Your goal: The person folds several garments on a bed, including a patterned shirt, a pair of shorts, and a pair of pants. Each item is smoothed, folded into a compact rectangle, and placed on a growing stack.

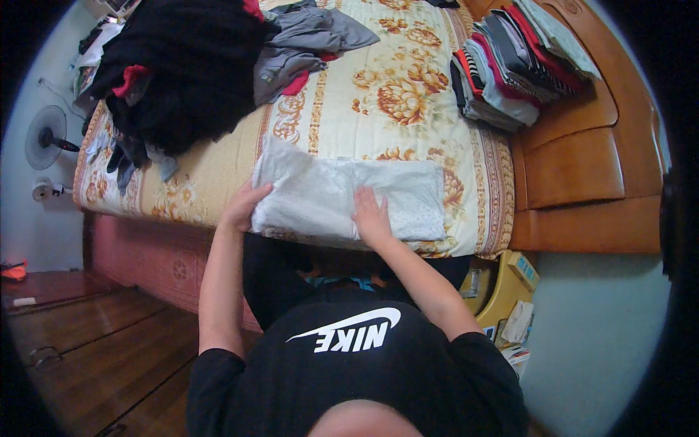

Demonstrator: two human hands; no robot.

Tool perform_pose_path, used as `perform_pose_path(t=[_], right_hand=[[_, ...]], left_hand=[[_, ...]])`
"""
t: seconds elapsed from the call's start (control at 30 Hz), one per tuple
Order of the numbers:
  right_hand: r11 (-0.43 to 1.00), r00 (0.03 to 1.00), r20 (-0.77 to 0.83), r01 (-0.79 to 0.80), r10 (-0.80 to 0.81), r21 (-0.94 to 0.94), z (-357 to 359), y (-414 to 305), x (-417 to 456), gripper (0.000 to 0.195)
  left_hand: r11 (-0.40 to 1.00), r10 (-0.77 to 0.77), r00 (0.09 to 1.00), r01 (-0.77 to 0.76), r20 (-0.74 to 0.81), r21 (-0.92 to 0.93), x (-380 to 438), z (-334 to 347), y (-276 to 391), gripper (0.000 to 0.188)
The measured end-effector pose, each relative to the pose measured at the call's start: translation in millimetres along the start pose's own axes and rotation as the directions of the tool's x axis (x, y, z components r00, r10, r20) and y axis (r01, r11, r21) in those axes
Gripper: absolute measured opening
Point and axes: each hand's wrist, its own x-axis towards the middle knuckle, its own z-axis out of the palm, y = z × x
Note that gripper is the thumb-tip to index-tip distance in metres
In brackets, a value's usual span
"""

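Observation:
A pale grey-white cloth (311, 191), folded into a long strip, lies along the near edge of the bed. My left hand (244, 206) grips its left end, thumb on top and the other fingers partly hidden by the fabric. The far left corner of the cloth sticks up past the rest in a point. Flat on the cloth, right of its middle, rests my right hand (373, 216), fingers extended and holding nothing. The right end of the cloth shows a faint small pattern.
Dark and grey clothes (185, 71) are heaped at the bed's far left. A stack of folded clothes (508, 65) leans by the wooden headboard (573, 164) on the right. The floral bedspread (404, 101) lies between them. A fan (46, 136) stands left; a yellow cabinet (499, 287) sits right.

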Motion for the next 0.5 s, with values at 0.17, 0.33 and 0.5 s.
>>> perform_pose_path(t=[0.17,0.33,0.5], right_hand=[[0.985,0.995,-0.027,0.096,-0.094,0.145,-13,-1,-33,0.049],[0.022,0.877,0.204,-0.237,0.434,0.971,-64,56,-29,0.034],[-0.488,0.850,0.447,-0.276,0.278,0.828,-86,151,-17,0.046]], left_hand=[[0.996,-0.009,0.997,0.002,0.076,0.092,7,110,6,0.052],[0.955,0.008,0.993,-0.043,0.121,0.293,56,191,-53,0.052],[0.799,0.137,0.982,-0.187,0.131,0.571,127,233,-163,0.054]])
